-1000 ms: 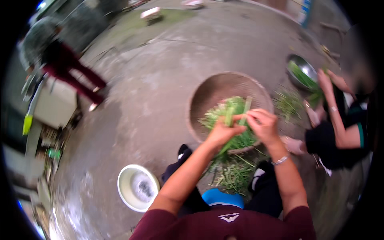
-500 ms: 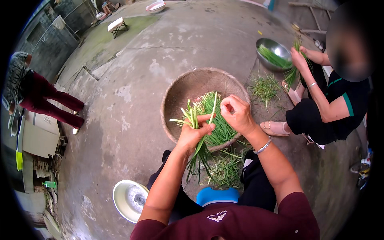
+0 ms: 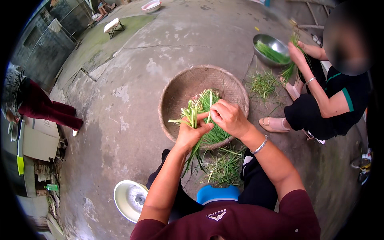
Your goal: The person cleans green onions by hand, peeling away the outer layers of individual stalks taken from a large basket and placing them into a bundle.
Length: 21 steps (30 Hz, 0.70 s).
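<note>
Holding a bunch of green stalks (image 3: 192, 113) above the near side of a round woven basket (image 3: 175, 95).
Our left hand (image 3: 191, 134) is closed around the bunch; its pale, whitish-green ends fan unevenly above the fingers, and slim dark-green leaves droop below. Our right hand (image 3: 232, 120) seems to pinch one upright pale stalk (image 3: 211, 102), though its fingers partly hide the contact. More greens (image 3: 218, 133) lie heaped in the basket, bright and thin-leaved.
</note>
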Available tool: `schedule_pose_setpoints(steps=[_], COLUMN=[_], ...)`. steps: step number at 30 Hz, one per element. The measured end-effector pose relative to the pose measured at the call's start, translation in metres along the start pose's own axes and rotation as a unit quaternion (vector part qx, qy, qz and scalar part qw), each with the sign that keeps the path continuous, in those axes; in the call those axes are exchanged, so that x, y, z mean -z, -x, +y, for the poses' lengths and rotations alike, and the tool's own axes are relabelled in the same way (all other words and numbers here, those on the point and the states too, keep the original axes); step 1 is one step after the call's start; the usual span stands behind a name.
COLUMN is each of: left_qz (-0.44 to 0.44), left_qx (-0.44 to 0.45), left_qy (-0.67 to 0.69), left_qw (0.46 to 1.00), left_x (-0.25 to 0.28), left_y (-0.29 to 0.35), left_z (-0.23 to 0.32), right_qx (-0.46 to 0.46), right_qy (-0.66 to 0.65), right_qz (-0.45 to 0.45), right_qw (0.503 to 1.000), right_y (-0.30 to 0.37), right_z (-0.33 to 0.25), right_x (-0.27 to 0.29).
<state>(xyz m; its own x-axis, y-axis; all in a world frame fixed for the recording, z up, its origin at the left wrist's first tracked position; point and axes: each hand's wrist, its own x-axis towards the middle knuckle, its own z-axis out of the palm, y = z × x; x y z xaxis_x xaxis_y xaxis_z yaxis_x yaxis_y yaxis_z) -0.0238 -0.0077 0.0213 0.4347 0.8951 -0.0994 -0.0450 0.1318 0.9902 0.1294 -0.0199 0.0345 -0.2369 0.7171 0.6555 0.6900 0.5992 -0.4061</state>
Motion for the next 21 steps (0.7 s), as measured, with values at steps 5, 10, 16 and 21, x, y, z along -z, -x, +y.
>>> schedule_pose_setpoints(steps=[5,10,16,21], left_qz=[0.000,-0.016,0.007,0.007], left_qx=[-0.007,-0.002,0.016,0.023], left_qy=[0.024,-0.013,0.038,0.040], left_qw=[1.000,1.000,0.999,0.999], left_x=[0.000,0.002,0.000,0.005], left_y=[0.002,0.004,0.005,0.003], left_z=[0.004,0.004,0.009,0.008], right_qx=[-0.024,-0.089,-0.257,-0.313], right_qy=[-0.003,0.005,-0.103,-0.077], right_qz=[0.070,0.118,0.128,0.186], right_qw=[0.997,0.989,0.952,0.928], right_y=[-0.004,-0.005,0.003,0.004], right_z=[0.000,0.018,0.028,0.046], right_x=[-0.003,0.007,0.012,0.030])
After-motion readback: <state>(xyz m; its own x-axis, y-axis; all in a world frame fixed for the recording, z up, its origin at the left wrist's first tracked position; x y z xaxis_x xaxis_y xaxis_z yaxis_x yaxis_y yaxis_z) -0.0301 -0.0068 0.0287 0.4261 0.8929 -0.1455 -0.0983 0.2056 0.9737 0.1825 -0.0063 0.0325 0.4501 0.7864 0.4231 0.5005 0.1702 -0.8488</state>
